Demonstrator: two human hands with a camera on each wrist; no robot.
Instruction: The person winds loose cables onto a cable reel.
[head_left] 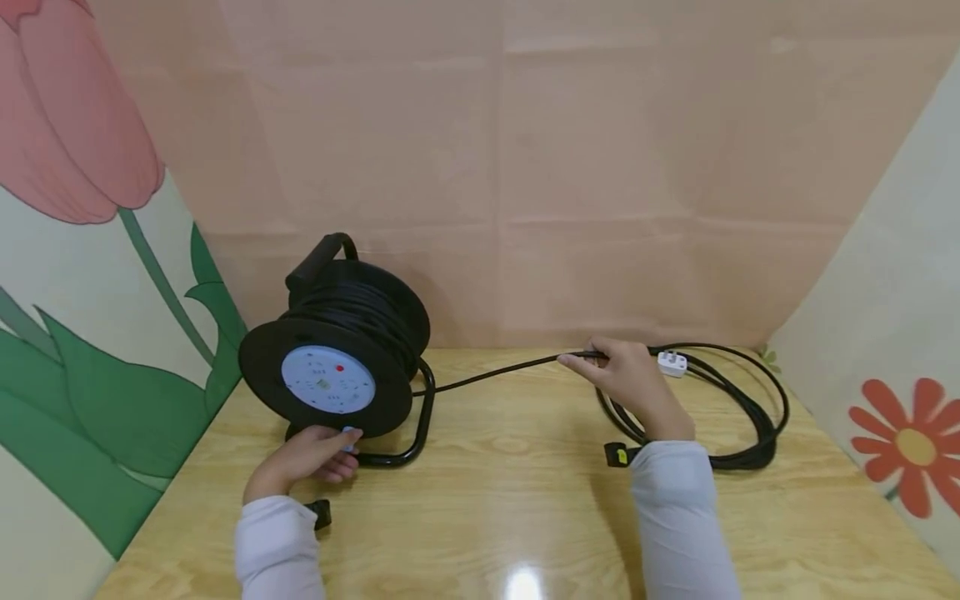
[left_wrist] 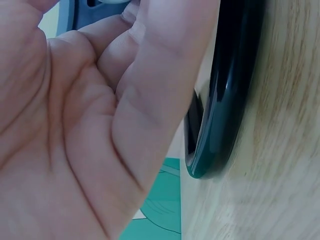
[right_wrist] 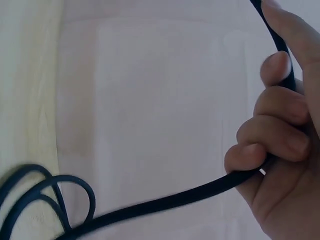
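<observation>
A black cable reel (head_left: 390, 367) with a pale blue socket face stands tilted at the left of the table on its tubular frame (head_left: 420, 429). At the lower rim of its disc, my left hand (head_left: 311, 457) pinches the small light-blue knob (head_left: 349, 440). In the left wrist view that hand's curled fingers (left_wrist: 145, 75) largely hide the knob. My right hand (head_left: 630, 379) grips the black cable (head_left: 510, 367), which runs taut from the reel. Seen from the right wrist, the fingers (right_wrist: 275, 135) wrap round the cable, and its tail droops toward loose loops.
Loose cable coils (head_left: 757, 442) lie on the table at the right, with a white three-pin plug (head_left: 672, 363) on them. The wooden table (head_left: 480, 508) meets a pink-covered wall (head_left: 525, 167) behind. Flower-patterned panels stand on both sides.
</observation>
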